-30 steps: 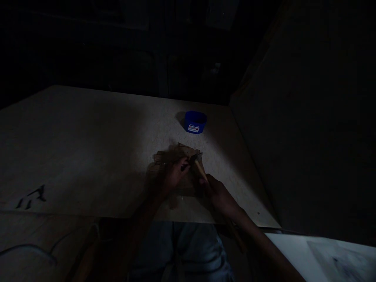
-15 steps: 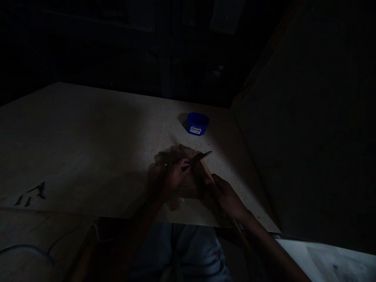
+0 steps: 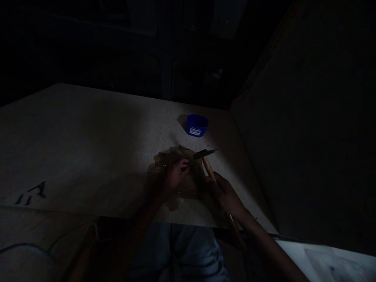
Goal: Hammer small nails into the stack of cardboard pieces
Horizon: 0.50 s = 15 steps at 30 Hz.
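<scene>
The scene is very dark. A small brown wooden piece (image 3: 188,184) lies on the pale table (image 3: 88,149) near its front edge. My left hand (image 3: 173,176) rests on this piece with fingers pinched round a thin dark tool (image 3: 185,168). My right hand (image 3: 225,194) is closed round the wooden handle of a hammer (image 3: 209,166), whose dark metal head (image 3: 205,153) hangs just above and to the right of the thin tool.
A blue tub (image 3: 196,125) with a label stands on the table beyond the hands. A dark upright board (image 3: 308,137) borders the table's right side. A white sheet (image 3: 329,260) lies at the lower right. Black marks (image 3: 31,192) show at the table's left.
The hammer head has moved up and to the right, away from the thin tool. My left hand has stayed on the wooden piece.
</scene>
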Motion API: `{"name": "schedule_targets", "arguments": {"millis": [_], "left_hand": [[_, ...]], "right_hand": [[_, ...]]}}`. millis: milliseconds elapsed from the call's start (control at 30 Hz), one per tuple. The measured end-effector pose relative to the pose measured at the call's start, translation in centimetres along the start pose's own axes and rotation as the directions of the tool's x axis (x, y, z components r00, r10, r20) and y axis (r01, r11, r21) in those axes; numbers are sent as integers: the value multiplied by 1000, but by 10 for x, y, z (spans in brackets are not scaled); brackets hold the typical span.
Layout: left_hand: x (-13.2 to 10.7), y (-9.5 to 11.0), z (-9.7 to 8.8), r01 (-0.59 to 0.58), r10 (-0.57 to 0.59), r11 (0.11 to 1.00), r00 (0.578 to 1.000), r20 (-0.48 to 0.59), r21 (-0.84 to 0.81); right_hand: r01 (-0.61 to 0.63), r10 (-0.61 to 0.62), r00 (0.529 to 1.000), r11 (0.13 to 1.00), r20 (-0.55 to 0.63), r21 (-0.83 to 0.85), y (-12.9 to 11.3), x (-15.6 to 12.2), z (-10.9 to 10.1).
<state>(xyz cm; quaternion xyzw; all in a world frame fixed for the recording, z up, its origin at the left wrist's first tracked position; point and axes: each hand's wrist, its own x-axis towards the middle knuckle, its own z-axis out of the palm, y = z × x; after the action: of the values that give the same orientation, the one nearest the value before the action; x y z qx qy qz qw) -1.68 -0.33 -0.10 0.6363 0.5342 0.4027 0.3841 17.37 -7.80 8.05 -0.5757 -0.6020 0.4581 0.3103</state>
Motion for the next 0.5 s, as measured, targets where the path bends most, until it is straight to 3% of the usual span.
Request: {"name": "schedule_targets", "arguments": {"millis": [133,500], "left_hand": [[1,0,2,23,-23,1000,1000,-1,-3],[3,4,-1,32,-32,998,999,5,-50]], "right_hand": [[-56,56,996,998,76,-11,6,7,2],[-116,119,993,964,1,238,3,0,1]]}}
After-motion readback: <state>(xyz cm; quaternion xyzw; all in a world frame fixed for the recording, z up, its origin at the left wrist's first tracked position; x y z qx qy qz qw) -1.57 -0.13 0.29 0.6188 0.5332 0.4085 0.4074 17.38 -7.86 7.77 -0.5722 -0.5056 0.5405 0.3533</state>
